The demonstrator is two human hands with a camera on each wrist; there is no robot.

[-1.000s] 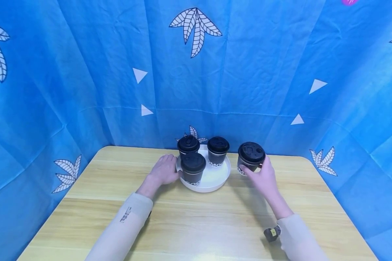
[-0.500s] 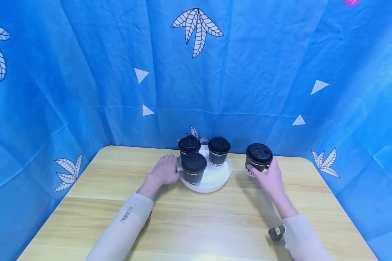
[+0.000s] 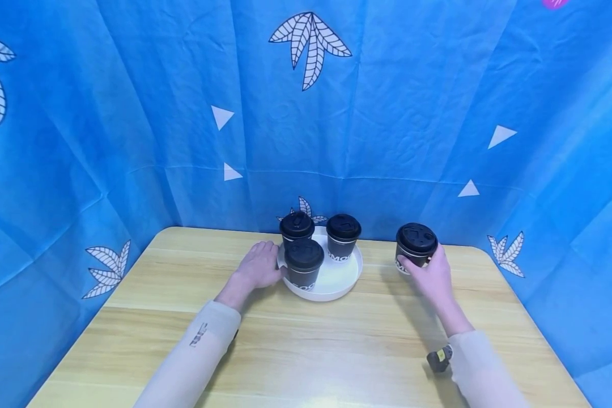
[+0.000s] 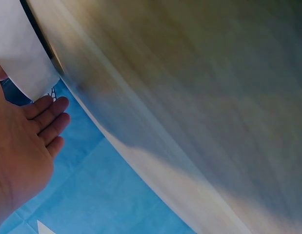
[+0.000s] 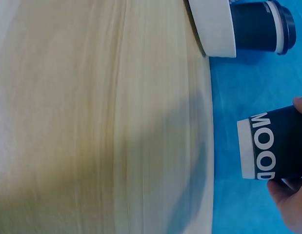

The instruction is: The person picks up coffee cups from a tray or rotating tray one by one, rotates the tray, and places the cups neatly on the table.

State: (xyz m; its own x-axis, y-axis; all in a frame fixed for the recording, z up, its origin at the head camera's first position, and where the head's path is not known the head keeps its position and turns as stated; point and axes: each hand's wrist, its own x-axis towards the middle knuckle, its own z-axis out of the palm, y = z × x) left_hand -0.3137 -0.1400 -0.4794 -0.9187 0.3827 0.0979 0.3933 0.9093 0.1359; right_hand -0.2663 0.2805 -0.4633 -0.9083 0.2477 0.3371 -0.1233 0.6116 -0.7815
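Note:
My right hand holds a dark lidded paper coffee cup to the right of the white round tray. In the right wrist view, that cup has white letters on its side, and its base is raised off the table. On the tray stand a front coffee cup, a back-left coffee cup and a back-right coffee cup, all with black lids. My left hand rests at the tray's left side. In the left wrist view, its fingers look relaxed beside the tray wall.
A pale wooden table lies under everything. Blue curtain with white leaf prints hangs behind its far edge and along both sides. A small dark camera sits at the right wrist.
My right hand has carried its coffee cup further right, away from the tray. The left hand, the tray and the cups on it have stayed about where they were.

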